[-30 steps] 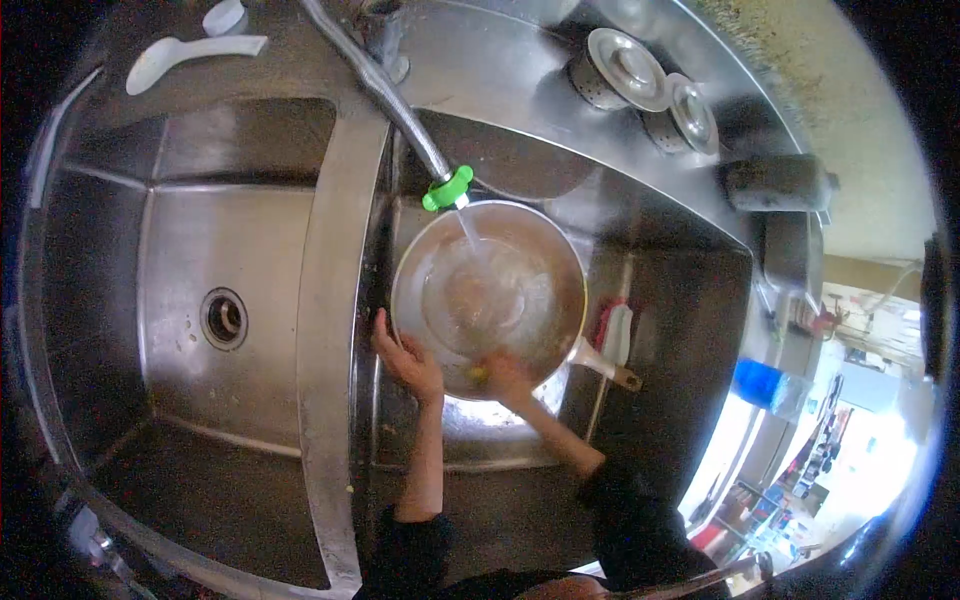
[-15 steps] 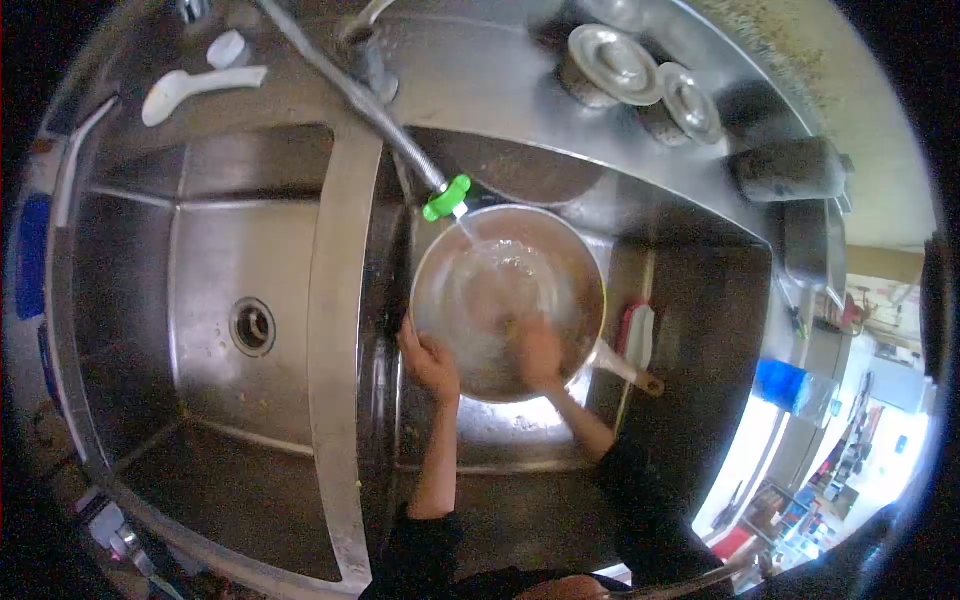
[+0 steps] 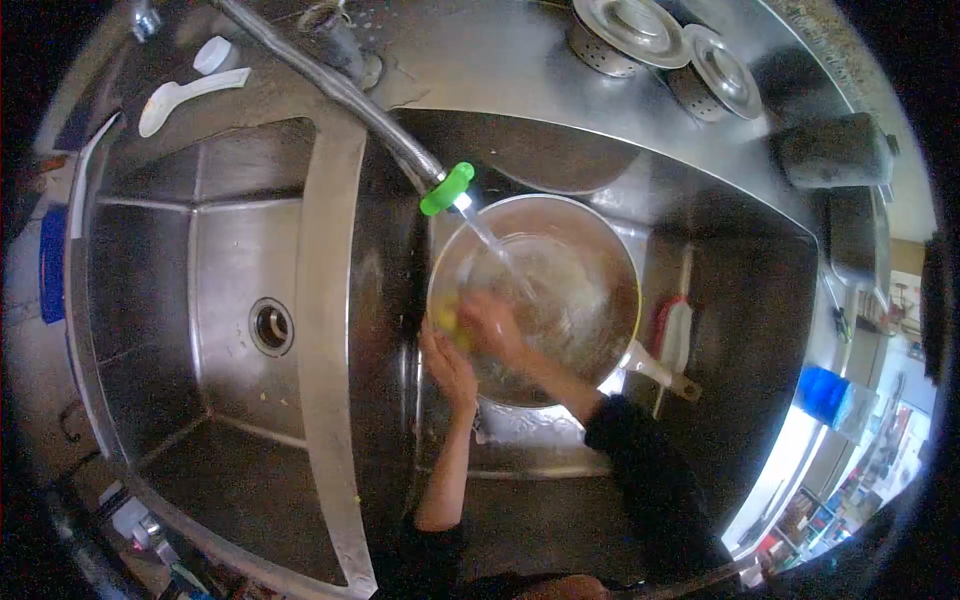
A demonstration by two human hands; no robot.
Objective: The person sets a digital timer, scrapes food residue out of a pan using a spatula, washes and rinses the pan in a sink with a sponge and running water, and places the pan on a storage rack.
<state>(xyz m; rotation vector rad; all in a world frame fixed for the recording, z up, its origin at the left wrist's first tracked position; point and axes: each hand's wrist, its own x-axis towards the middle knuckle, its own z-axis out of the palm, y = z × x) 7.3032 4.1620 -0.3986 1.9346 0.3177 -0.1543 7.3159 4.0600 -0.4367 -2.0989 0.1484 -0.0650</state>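
A wide, shallow pan (image 3: 575,345) with a pale handle (image 3: 665,374) sits in the right sink basin, with water in it. At the pan's lower left rim, my left hand (image 3: 450,368) holds the edge with its fingers upward along the side. Inside the pan near that same rim is my right hand (image 3: 490,328), smeared by motion and closed over what looks like a yellow sponge (image 3: 447,318). From a hose with a green nozzle (image 3: 448,190), water runs into the pan.
The left basin (image 3: 240,360) has a drain (image 3: 272,326). Behind it lie a white spoon (image 3: 185,98) and a white cap (image 3: 215,56). A red-and-white brush (image 3: 676,335) is right of the pan. Lidded metal strainers (image 3: 722,75) stand on the back ledge.
My right hand has swept left across the pan to the rim beside my left hand, and yellow now shows at its fingers. The left hand stays at the rim. The view has shifted slightly.
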